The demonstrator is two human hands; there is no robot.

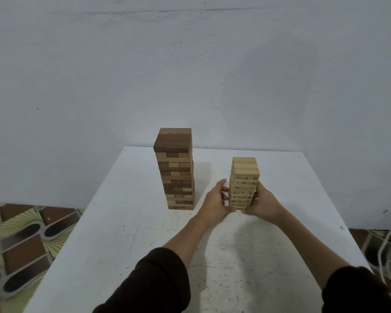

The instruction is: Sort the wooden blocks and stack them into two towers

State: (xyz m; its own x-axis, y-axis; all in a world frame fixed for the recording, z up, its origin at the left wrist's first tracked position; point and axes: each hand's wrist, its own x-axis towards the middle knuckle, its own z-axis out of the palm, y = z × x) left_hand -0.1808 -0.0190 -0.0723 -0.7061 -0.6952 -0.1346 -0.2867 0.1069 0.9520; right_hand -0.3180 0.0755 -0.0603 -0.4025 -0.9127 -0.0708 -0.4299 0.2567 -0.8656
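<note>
Closest to me, my dark sleeves (158, 283) reach out over the white table (122, 222). My left hand (215, 201) and right hand (263, 204) grip the lower half of the pale tower (243, 188) from either side, fingers curled against it. It is upright, right of the table's middle. Farther back on the left, well apart, stands the taller brown tower (176, 168), near the far edge. Beyond is a pale wall (190, 64).

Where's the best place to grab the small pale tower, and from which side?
Grip the small pale tower on its lower half, from left and right together, as the left hand and right hand do. It's a tall, narrow stack of separate blocks; a one-sided grip would likely topple it.
</note>
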